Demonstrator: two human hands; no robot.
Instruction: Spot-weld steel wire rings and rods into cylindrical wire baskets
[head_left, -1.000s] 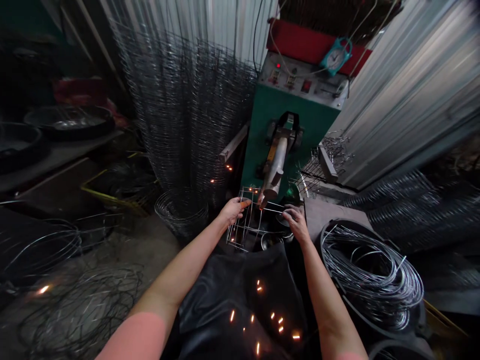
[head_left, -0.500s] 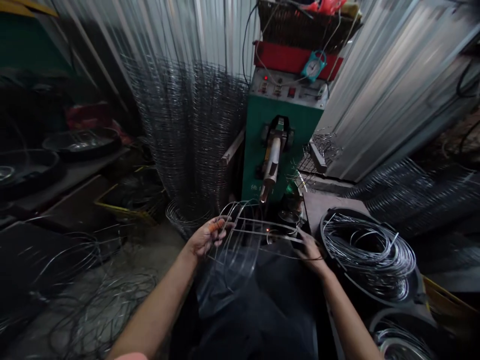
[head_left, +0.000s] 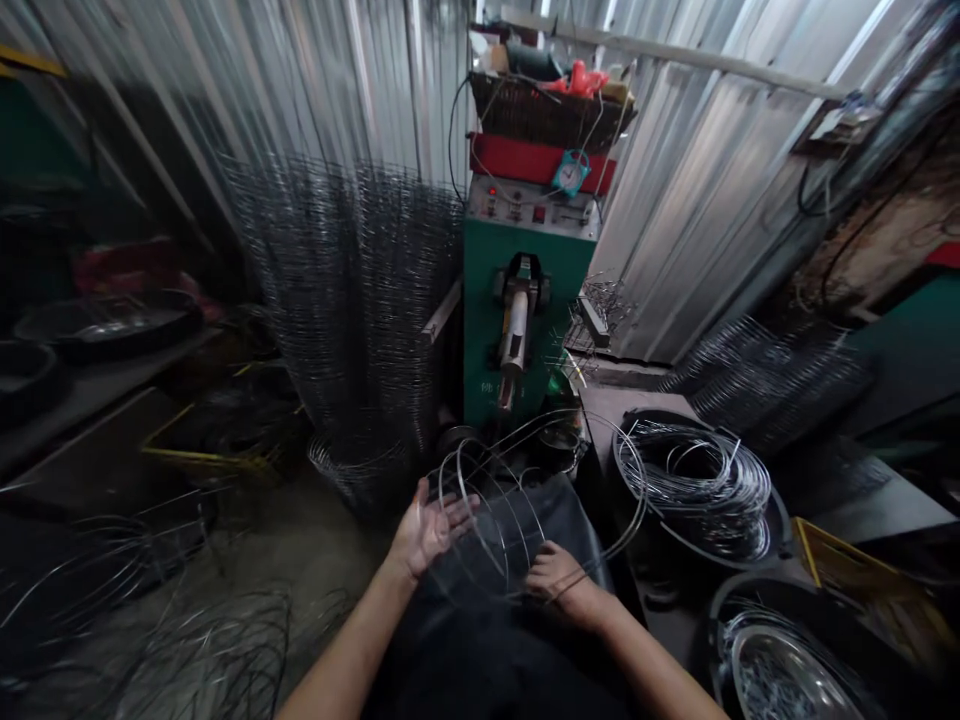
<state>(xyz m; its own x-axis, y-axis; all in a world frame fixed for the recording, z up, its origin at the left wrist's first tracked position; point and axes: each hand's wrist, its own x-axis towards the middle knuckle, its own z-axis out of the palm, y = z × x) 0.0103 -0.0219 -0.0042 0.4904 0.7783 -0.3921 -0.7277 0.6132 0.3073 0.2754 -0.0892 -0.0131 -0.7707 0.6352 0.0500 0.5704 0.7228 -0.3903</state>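
Head view, left hand point(head_left: 431, 532) open with fingers spread beside a wire frame point(head_left: 534, 508), contact unclear, right hand point(head_left: 562, 582) closed, fingers curled around its wire.

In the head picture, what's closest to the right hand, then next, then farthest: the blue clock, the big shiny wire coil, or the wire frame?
1. Wire frame: in the right hand.
2. Big shiny wire coil: off to the right.
3. Blue clock: up high, ahead.

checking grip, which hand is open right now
The left hand, palm showing and fingers extended; the right hand is curled around the wire frame.
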